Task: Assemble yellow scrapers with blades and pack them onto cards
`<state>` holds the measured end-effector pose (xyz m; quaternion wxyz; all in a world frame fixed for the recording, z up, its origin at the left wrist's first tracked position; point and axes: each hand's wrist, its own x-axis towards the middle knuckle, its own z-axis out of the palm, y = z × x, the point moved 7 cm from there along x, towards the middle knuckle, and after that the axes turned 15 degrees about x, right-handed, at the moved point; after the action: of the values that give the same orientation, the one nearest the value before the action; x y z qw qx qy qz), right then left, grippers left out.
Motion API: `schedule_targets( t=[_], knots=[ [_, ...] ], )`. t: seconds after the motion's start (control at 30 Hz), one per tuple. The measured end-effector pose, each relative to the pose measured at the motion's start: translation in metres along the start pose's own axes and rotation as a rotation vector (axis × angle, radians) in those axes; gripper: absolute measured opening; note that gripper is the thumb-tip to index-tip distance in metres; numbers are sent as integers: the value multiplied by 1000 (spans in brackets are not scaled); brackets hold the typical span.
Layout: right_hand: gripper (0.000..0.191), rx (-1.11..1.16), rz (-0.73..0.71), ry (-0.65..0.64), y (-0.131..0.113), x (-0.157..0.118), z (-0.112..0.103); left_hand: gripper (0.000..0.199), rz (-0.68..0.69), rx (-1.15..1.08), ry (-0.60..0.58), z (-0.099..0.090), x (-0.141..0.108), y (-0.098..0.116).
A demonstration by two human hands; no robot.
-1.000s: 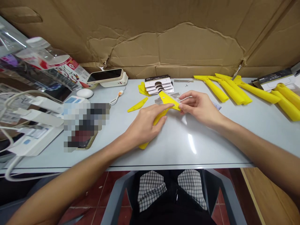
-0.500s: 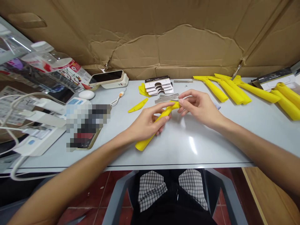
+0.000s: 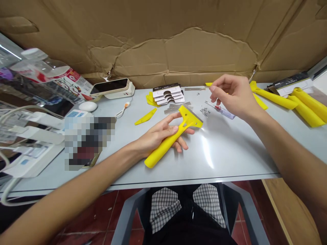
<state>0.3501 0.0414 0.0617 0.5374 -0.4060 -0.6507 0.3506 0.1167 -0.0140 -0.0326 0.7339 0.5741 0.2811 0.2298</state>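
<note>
Yellow scraper point(image 3: 163, 148); in left hand point(image 3: 159, 133); right hand point(image 3: 233, 95) raised; screws point(image 3: 204, 112) near screwdriver point(image 3: 227, 113)

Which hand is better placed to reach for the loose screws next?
Probably the right hand: it hovers near the loose screws, while the left hand holds the yellow scraper. Whether the right fingertips pinch anything is unclear.

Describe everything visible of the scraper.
The scraper looks like yellow plastic: thick rounded handle, flared head with a small opening near its neck, thin grey blade along its front edge. The left hand holds it over the table, thumb on top, head away and rightward. The right hand does not touch it.
</note>
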Motion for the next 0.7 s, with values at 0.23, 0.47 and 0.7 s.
schedule_targets(
  t=[0.23, 0.47, 0.7],
  knots=[
    [11, -622, -41, -378, 14, -2, 12, 51, 71, 49, 147, -3, -4, 12],
    [21, -733, 52, -561, 51, -7, 10, 40, 11, -151, 252, -11, -1, 9],
    [5, -522, -90, -408, 73, -1, -2, 40, -16, -155, 266, -12, 1, 6]
  ],
)
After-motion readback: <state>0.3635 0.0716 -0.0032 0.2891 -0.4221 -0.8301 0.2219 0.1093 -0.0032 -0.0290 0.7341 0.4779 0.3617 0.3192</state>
